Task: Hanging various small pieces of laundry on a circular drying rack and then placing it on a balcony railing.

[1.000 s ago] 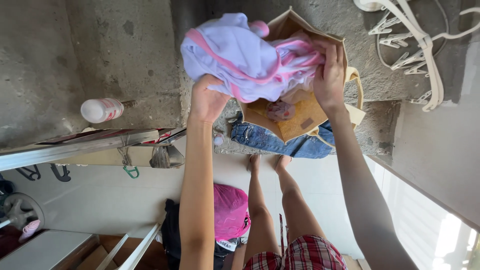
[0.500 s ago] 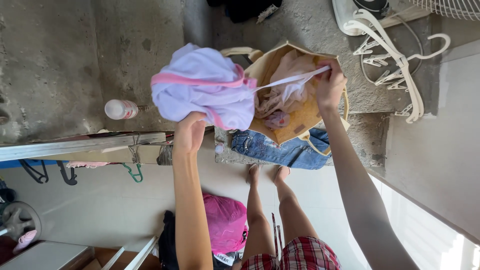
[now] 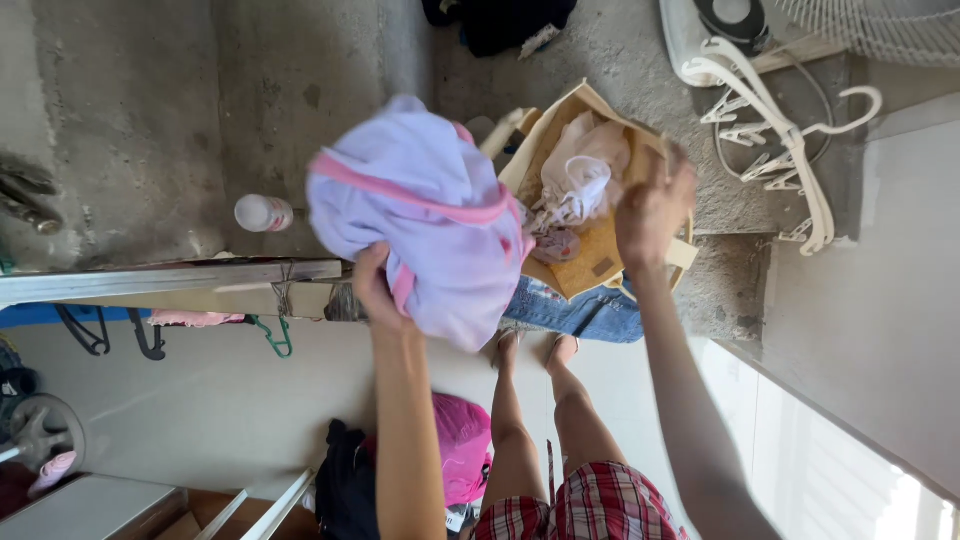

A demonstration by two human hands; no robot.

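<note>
My left hand point(image 3: 372, 285) is raised and shut on a bunched lilac garment with pink trim point(image 3: 420, 210), held in the air left of a tan tote bag point(image 3: 590, 255). The bag stands open on a concrete ledge, with white and pale pink clothes point(image 3: 585, 170) inside. In front of the bag's right rim is my right hand point(image 3: 650, 210), blurred, its fingers apart and nothing visibly in them. Folded blue jeans point(image 3: 580, 310) lie under the bag.
A white bottle point(image 3: 262, 213) lies on the concrete at left, above a metal rail point(image 3: 170, 280) with hanger hooks point(image 3: 275, 335). White clip hangers point(image 3: 780, 130) and a fan base point(image 3: 730, 20) sit at upper right. A pink bag point(image 3: 460, 445) rests by my legs.
My right hand let go of the garment's white strap and dropped toward the bag's rim. My left hand swung the lilac garment down and to the right, closer to the bag.
</note>
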